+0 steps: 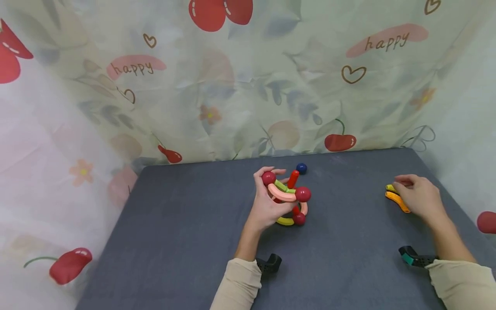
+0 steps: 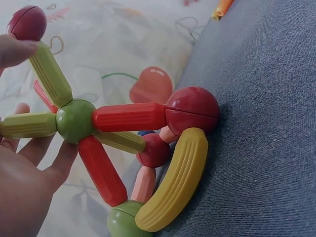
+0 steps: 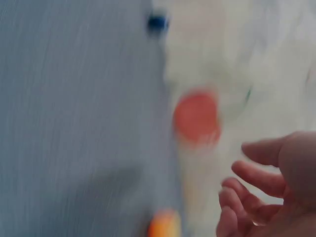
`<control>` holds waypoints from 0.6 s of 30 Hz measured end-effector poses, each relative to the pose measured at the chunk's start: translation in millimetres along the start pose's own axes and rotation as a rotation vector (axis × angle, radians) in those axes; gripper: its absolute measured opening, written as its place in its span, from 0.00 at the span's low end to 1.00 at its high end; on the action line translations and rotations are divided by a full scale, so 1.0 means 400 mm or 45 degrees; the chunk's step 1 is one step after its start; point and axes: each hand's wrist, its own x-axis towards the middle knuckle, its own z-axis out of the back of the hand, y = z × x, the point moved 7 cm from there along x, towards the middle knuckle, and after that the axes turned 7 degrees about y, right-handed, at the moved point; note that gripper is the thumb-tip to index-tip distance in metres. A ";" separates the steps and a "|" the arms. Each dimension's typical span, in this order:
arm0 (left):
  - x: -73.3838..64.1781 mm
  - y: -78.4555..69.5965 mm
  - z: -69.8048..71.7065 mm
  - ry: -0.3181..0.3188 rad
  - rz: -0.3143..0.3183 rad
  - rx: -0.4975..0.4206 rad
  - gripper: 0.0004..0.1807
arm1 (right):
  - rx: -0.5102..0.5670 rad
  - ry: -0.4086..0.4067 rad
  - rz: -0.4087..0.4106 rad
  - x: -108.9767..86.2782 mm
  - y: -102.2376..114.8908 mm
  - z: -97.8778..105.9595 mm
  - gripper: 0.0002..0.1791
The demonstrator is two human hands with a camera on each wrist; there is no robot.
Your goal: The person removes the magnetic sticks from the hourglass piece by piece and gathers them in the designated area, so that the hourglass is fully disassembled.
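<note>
Gripping ball-and-rod model [image 1: 286, 196] with left hand [image 1: 267, 206]; poised loose-fingered by orange curved rod [image 1: 397, 201] with right hand [image 1: 422, 198]. Probably light, stiff, weak-jointed; hold near green hub ball [image 2: 75, 121].

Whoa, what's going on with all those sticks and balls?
A person's left hand holds a joined-up shape of colourful plastic-looking sticks and balls. Their right hand is close to a yellow stick and a curved orange stick on the grey cloth-covered table. A round dark blue ball sits near the back edge.
</note>
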 end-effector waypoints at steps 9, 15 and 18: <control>-0.001 -0.004 0.004 0.018 -0.029 -0.030 0.53 | 0.238 0.197 0.594 -0.094 0.404 -0.077 0.17; 0.000 -0.005 0.006 0.055 -0.041 -0.029 0.52 | 0.409 0.398 0.820 -0.119 0.548 -0.163 0.21; 0.001 -0.004 0.004 0.078 -0.042 0.002 0.52 | 0.473 0.418 0.812 -0.113 0.576 -0.194 0.19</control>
